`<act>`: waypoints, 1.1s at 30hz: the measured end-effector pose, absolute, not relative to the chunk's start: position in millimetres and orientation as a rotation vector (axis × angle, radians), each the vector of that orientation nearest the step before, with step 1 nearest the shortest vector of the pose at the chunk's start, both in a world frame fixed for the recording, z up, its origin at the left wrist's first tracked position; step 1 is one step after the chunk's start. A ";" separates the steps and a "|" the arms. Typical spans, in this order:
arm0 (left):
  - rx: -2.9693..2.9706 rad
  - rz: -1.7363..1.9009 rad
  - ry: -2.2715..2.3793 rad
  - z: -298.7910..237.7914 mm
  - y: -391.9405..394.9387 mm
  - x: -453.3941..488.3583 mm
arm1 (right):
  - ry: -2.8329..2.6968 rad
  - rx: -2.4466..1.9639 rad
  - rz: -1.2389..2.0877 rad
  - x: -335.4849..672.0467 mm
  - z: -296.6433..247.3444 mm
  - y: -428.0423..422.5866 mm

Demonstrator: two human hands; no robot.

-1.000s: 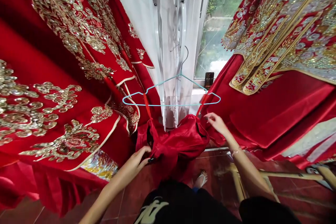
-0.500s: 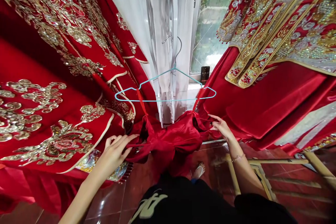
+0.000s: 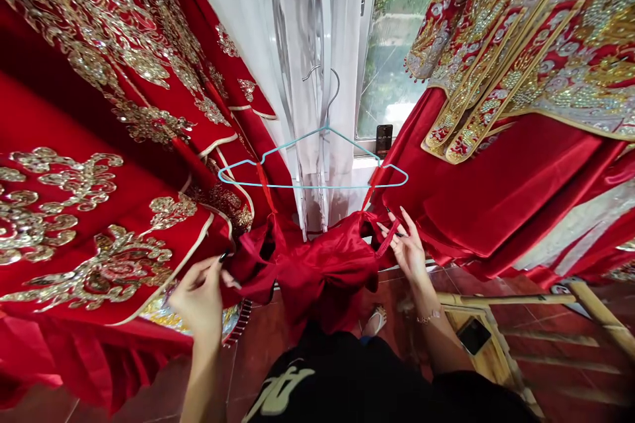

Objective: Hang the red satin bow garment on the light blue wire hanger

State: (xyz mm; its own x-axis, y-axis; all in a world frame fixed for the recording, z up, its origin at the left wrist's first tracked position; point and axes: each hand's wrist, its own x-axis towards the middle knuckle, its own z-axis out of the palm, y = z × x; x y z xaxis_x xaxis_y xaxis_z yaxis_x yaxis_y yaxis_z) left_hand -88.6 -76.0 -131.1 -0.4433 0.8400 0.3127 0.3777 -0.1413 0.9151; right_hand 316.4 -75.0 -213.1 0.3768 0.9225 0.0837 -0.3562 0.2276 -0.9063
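- The left hand (image 3: 201, 299) reaches in from the left, its fingers (image 3: 221, 271) narrowed to a pinch on a fold at the edge of the red satin garment (image 3: 307, 271); the exact hold is partly hidden.
- The right hand (image 3: 409, 252) is raised, with thumb and forefinger closed on a thin red strap (image 3: 389, 239) and the other fingers spread. A light fingertip pinch like this suits slippery satin.
- The garment hangs bunched between the hands, just above the floor, suspended by two red straps from a pale blue wire hanger (image 3: 312, 186).
- Below, the floor of glossy dark red tile (image 3: 565, 370) runs under the person's black printed top (image 3: 280, 391) and a sandalled foot (image 3: 376, 320).
- Two red robes with gold sequin embroidery hang on either side, the left robe (image 3: 84, 258) and the right robe (image 3: 526, 59).
- Behind the hanger, a sheer white curtain (image 3: 344, 46) stands beside a window (image 3: 399, 46), with a phone (image 3: 383, 139) upright on its sill.
- To the right stands a pale wooden frame (image 3: 506, 299), with a second phone (image 3: 473, 336) lying on it – its purpose is unclear.
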 end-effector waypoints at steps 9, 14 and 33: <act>1.743 1.133 1.336 -170.9 -51.1 -74.2 | -0.978 -1.078 0.810 313.9 -217.9 -68.2; 1.884 0.908 1.178 -177.3 -67.3 -87.0 | -0.994 -1.138 0.702 322.5 -231.8 -71.9; 1.861 1.265 1.502 -153.6 -71.6 -107.5 | -0.834 -1.134 0.460 322.5 -239.8 -74.0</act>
